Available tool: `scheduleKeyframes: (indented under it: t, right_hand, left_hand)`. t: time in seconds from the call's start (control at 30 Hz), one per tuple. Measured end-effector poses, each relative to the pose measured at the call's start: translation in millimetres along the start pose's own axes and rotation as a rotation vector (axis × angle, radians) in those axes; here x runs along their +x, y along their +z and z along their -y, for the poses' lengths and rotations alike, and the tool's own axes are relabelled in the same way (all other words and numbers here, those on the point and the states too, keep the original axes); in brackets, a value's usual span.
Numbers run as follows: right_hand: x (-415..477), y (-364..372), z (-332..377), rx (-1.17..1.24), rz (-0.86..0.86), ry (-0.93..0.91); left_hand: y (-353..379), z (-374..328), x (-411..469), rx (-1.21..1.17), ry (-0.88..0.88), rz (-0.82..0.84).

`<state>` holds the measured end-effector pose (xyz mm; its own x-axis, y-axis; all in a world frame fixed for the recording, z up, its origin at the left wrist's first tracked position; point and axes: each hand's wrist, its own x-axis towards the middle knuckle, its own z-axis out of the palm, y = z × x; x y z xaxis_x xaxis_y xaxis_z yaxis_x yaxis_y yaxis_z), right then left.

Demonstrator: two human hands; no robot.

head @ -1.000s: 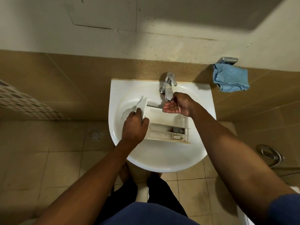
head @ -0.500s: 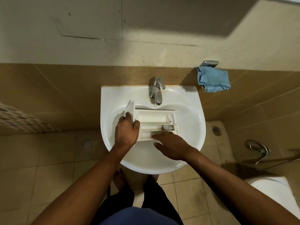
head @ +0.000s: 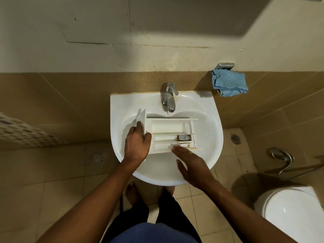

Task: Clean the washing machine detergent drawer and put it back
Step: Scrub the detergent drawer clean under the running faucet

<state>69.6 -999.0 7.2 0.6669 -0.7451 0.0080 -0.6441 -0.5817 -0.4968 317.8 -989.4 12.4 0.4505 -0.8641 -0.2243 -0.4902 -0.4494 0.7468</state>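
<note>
The white detergent drawer (head: 168,130) lies across the basin of the white sink (head: 210,123), its front panel at the left, its compartments facing up. A small grey insert sits in its middle compartment. My left hand (head: 137,144) grips the drawer's front panel end. My right hand (head: 190,163) is flat with straight fingers, its fingertips at the drawer's near edge, holding nothing. The chrome tap (head: 169,97) stands above the drawer's far side.
A blue cloth (head: 228,83) hangs on a metal holder on the wall right of the sink. A white toilet (head: 289,207) is at lower right with a hose (head: 282,158) beside it. Floor drains lie left and right. My feet stand under the sink.
My right hand left the tap, came down to the near side of the sink and now reaches its fingertips to the drawer's near edge. My left hand keeps its grip.
</note>
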Motion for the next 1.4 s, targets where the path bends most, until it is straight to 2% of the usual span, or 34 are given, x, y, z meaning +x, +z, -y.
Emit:
scheduleKeyframes:
  t: [0.1,0.2,0.23,0.3,0.4,0.47,0.6,0.77,1.0,1.13,1.4]
  right_hand:
    - [-1,-15,-18,0.049,-0.241,0.177]
    - [15,-24,-29,0.21,-0.551,0.529]
    - [20,-25,-37,0.271,-0.598,0.664]
    - [30,-23,-51,0.403,-0.513,0.878]
    - [40,-23,-62,0.799,-0.376,0.993]
    - [47,-27,-63,0.98,-0.384,1.012]
    - [55,-36,-58,1.187,-0.428,1.0]
    - [59,-42,-54,1.195,-0.542,0.928]
    - [56,-55,-33,1.164,-0.651,0.601]
    - [54,-50,-32,1.301,-0.746,0.538]
    - [54,-19,-46,1.563,-0.815,0.745]
  left_hand:
    - [-2,1,-8,-0.025,0.049,0.015]
    - [-5,5,-19,-0.063,0.076,0.04]
    - [-5,8,-23,-0.073,0.09,0.044]
    - [-7,13,-31,-0.099,0.125,0.044]
    - [-8,18,-41,-0.142,0.216,0.035]
    - [-9,19,-46,-0.161,0.28,0.04]
    - [-5,18,-51,-0.146,0.356,0.081]
    - [3,26,-49,-0.201,0.286,0.068]
    - [10,35,-51,-0.114,0.176,0.047]
    - [12,36,-55,-0.099,0.16,-0.015]
    - [26,36,-72,-0.016,0.192,0.026]
